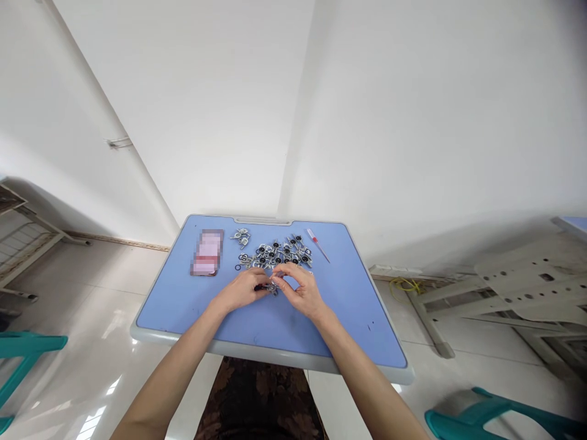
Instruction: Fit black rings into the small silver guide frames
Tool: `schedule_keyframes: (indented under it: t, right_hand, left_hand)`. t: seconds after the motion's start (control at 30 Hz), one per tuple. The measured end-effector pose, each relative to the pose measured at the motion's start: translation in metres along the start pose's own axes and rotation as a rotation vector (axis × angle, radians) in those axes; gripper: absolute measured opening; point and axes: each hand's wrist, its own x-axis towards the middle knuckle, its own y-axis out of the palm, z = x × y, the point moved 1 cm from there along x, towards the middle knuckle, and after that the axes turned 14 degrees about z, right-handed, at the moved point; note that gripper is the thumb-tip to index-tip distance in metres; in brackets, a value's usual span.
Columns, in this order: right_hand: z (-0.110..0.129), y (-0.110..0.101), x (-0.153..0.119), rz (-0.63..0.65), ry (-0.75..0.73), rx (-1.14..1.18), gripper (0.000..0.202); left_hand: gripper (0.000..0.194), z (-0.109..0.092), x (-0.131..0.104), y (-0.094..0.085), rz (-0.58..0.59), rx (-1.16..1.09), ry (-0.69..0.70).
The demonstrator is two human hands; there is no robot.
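Near the middle of the blue tabletop point(183, 311), my left hand point(243, 289) is closed around a small metal part point(274, 289), with something dark at its fingertips. My right hand point(300, 291) meets it from the other side, thumb and fingers pinched together just above that part. What the right fingers hold is too small to make out. Just beyond both hands lies a pile of small metal parts point(279, 252), many with round black faces. A loose black ring point(238, 267) rests at the pile's left edge.
A second, smaller cluster of metal parts point(241, 236) lies farther back left. A screwdriver point(320, 245) with a red and clear handle is at the back right. A blurred phone point(207, 252) lies on the left. Teal stools point(499, 415) stand on the floor either side; a white wall point(229, 122) rises behind.
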Motion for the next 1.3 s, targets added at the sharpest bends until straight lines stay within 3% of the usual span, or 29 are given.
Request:
schedule_keyframes:
  t: [0.5,0.77,1.0,1.3]
  right_hand:
    - [0.0013,-0.0013,0.0009,-0.048,0.076,0.038,0.009]
    - [0.0004,-0.0004,0.0015,0.023,0.006,-0.041,0.014]
    - [0.0082,0.0022,0.0056,0.158,-0.096,-0.034,0.018]
    - [0.0051,0.0083,0.0038,0.071,-0.028,-0.046,0.014]
  left_hand:
    - [0.015,0.001,0.0015,0.0004,-0.03,0.039,0.037]
    - [0.014,0.0007,0.0012,0.0001,-0.025,0.011,0.034]
    - [0.012,0.0011,-0.0006,0.0017,-0.057,-0.011,0.012]
    - [0.015,0.0024,0.0003,0.0032,-0.056,-0.014,0.045]
